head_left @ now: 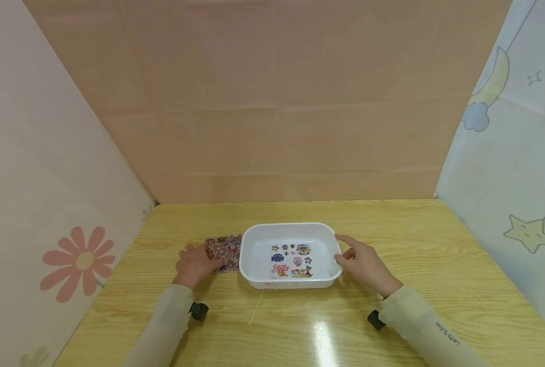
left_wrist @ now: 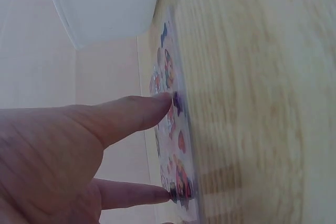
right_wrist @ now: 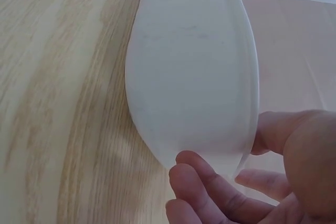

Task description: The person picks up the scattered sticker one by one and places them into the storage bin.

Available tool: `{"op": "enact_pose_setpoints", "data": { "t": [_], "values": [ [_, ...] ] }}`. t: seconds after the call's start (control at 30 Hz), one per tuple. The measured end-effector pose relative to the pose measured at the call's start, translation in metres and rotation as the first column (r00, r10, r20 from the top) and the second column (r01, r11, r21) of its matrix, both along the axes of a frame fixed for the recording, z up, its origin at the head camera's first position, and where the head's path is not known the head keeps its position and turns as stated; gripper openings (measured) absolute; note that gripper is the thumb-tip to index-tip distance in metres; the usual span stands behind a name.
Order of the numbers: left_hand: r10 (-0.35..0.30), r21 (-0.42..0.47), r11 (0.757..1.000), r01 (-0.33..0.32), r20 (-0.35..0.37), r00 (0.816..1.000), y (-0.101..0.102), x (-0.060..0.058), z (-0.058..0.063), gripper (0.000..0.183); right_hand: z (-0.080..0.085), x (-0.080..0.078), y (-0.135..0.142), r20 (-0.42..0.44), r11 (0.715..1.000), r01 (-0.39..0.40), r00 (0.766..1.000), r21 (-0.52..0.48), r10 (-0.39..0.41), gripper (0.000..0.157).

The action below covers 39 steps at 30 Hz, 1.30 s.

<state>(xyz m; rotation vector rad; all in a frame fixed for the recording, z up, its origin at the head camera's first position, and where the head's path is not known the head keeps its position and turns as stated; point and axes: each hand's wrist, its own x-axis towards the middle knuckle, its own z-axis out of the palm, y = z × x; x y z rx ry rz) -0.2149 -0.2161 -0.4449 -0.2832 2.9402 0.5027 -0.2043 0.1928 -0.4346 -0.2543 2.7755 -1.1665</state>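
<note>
A white plastic tub [head_left: 259, 260] with colourful cartoon stickers on its inside bottom sits in the middle of the table. At its right end, my right hand [head_left: 366, 264] holds the rim. In the right wrist view the thumb is over the rim and the fingertips [right_wrist: 189, 174] lie against the outer wall. Left of the tub lies a flat, shiny sticker sheet [head_left: 228, 251] crowded with small pictures. My left hand [head_left: 196, 265] rests on its left side. Thumb and finger touch the sheet [left_wrist: 170, 72] with their tips, fairly straight, in the left wrist view.
The wood-grain table [head_left: 391, 229] is bordered by a tan backdrop [head_left: 277, 127] at the back. Printed panels stand at both sides, the left one with a pink flower [head_left: 84, 261]. Dark wrist devices, such as the left one [head_left: 199, 311], sit below each sleeve.
</note>
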Motion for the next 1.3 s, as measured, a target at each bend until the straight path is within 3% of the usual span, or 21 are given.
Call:
{"op": "enact_pose_setpoints", "data": {
  "t": [0.23,0.83,0.97,1.3],
  "values": [
    [-0.003,-0.024,1.000,0.004,0.030,1.000,0.001,-0.002,-0.002,0.064,0.002,0.001,-0.001,-0.011,1.000,-0.010,1.000,-0.001,0.010,0.058],
    [0.002,-0.017,1.000,-0.002,0.022,1.000,0.006,0.001,0.001,0.053,0.002,0.001,0.000,-0.003,1.000,-0.007,1.000,-0.006,0.007,0.057],
    [-0.006,-0.018,1.000,0.006,0.018,1.000,0.007,0.000,0.000,0.043,0.002,0.001,0.001,0.003,1.000,-0.003,1.000,-0.006,0.003,0.057],
    [-0.001,0.029,1.000,0.000,0.008,1.000,0.010,-0.001,0.000,0.043,0.001,0.001,0.001,0.019,0.999,-0.006,1.000,-0.034,0.007,0.058]
  ]
}}
